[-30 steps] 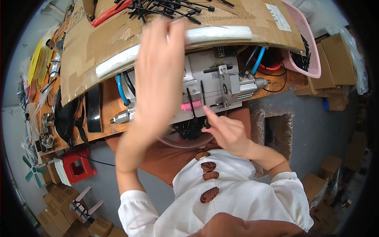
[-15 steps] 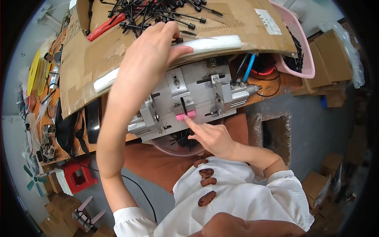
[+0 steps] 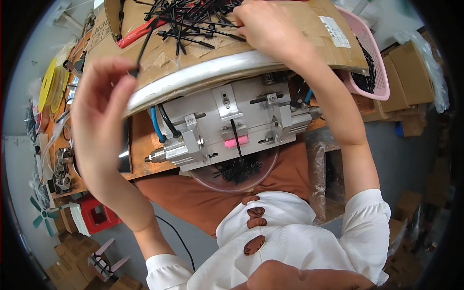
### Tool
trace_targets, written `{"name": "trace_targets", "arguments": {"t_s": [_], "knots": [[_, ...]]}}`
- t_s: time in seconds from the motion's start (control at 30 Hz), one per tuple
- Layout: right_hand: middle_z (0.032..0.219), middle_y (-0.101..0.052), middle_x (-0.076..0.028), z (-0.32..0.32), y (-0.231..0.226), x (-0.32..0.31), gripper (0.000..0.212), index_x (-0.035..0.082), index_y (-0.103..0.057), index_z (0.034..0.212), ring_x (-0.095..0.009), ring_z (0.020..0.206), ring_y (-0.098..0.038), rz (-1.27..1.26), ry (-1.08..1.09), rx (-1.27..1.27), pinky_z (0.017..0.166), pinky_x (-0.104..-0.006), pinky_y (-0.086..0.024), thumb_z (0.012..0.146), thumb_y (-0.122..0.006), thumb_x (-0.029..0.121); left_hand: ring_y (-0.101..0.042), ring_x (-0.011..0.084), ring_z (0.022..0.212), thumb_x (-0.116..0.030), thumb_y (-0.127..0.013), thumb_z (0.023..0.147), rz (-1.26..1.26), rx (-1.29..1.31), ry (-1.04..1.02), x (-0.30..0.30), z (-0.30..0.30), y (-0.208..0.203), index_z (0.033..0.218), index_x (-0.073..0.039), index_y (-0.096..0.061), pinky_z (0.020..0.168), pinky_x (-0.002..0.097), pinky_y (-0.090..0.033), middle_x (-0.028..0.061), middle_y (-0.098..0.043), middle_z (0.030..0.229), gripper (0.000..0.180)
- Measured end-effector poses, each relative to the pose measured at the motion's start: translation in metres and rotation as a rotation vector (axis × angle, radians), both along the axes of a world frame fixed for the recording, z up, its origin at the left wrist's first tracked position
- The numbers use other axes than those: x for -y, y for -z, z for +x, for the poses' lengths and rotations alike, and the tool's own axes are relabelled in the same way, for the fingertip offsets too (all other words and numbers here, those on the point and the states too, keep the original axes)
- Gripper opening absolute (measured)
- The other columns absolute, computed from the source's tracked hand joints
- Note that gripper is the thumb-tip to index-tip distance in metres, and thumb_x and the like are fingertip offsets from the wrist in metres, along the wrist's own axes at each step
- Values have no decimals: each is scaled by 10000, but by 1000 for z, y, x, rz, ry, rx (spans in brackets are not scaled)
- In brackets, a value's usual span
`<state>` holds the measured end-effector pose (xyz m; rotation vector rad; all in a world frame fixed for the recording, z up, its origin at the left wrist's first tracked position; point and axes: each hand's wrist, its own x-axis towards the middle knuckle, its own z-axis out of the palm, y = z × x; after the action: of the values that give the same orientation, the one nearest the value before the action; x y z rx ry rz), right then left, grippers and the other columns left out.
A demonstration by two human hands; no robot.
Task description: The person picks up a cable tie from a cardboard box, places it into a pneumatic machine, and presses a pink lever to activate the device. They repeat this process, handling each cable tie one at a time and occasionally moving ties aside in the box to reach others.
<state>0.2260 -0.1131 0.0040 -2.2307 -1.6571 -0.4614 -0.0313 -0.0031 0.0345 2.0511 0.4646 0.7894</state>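
My left hand (image 3: pixel 101 106), blurred by motion, pinches a thin black rod (image 3: pixel 143 47) at its thicker lower end, left of the cardboard's white padded edge (image 3: pixel 193 76). Over the far side of the cardboard, my right hand (image 3: pixel 270 31) has its fingers closed at the right of a pile of black rods (image 3: pixel 193 24) with thick ends; its fingertips are on one of them. Between my arms stands a metal fixture (image 3: pixel 251 111) with sliding clamps. Another black rod (image 3: pixel 236 133) lies across its middle, over a pink block (image 3: pixel 236 141), its lower end pointing toward me.
A clear bowl (image 3: pixel 198 180) of black pieces rests at my lap below the fixture. Blue and black hoses (image 3: pixel 157 124) run to the clamps. A pink basket (image 3: pixel 382 82) of black parts stands at right, a red stool (image 3: pixel 96 215) at lower left.
My left hand has moved left and nearer from the pile with a rod. My right hand has left the pink block and reached up to the pile. The rod in the fixture now extends toward me.
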Motion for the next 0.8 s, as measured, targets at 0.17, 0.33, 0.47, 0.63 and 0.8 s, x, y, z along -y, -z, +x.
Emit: {"name": "trace_targets", "arguments": {"t_s": [0.17, 0.33, 0.47, 0.63, 0.8], "knots": [[811, -640, -203, -2, -24, 18, 136, -28, -627, 901, -324, 761, -644, 159, 16, -164, 669, -403, -506, 849, -550, 72, -587, 211, 846, 161, -647, 725, 296, 25, -150, 91, -31, 71, 1080, 9, -602, 707, 289, -487, 127, -609, 1005, 389], [796, -626, -39, 8, -33, 47, 211, -42, -605, 1038, -67, 681, -555, 464, -259, -1011, 590, -200, -453, 913, -607, 129, -521, 274, 890, 94, -645, 719, 420, -221, 10, 156, -39, 123, 1373, 72, -395, 779, 367, -437, 153, -551, 1036, 701], [800, -623, -42, -19, -35, 70, 164, -25, -605, 1027, -67, 667, -558, 562, -255, -1100, 577, -181, -444, 920, -602, 98, -507, 251, 858, 91, -587, 727, 481, -369, -38, 170, -18, 145, 1369, 107, -371, 767, 325, -449, 140, -519, 992, 678], [779, -624, -48, -31, -20, 91, 118, -18, -594, 1007, -89, 673, -586, 825, -382, -1068, 565, -207, -455, 910, -577, 47, -498, 237, 834, 83, -555, 704, 554, -445, -52, 172, -11, 155, 1375, 115, -349, 772, 305, -463, 125, -501, 975, 703], [1006, -647, -185, -32, -1, 117, 204, -31, -559, 1054, -147, 781, -576, 748, -475, -964, 636, -236, -454, 922, -600, 119, -502, 234, 841, 75, -563, 701, 598, -458, -51, 168, -8, 152, 1380, 119, -332, 776, 301, -467, 126, -497, 995, 718]]}}
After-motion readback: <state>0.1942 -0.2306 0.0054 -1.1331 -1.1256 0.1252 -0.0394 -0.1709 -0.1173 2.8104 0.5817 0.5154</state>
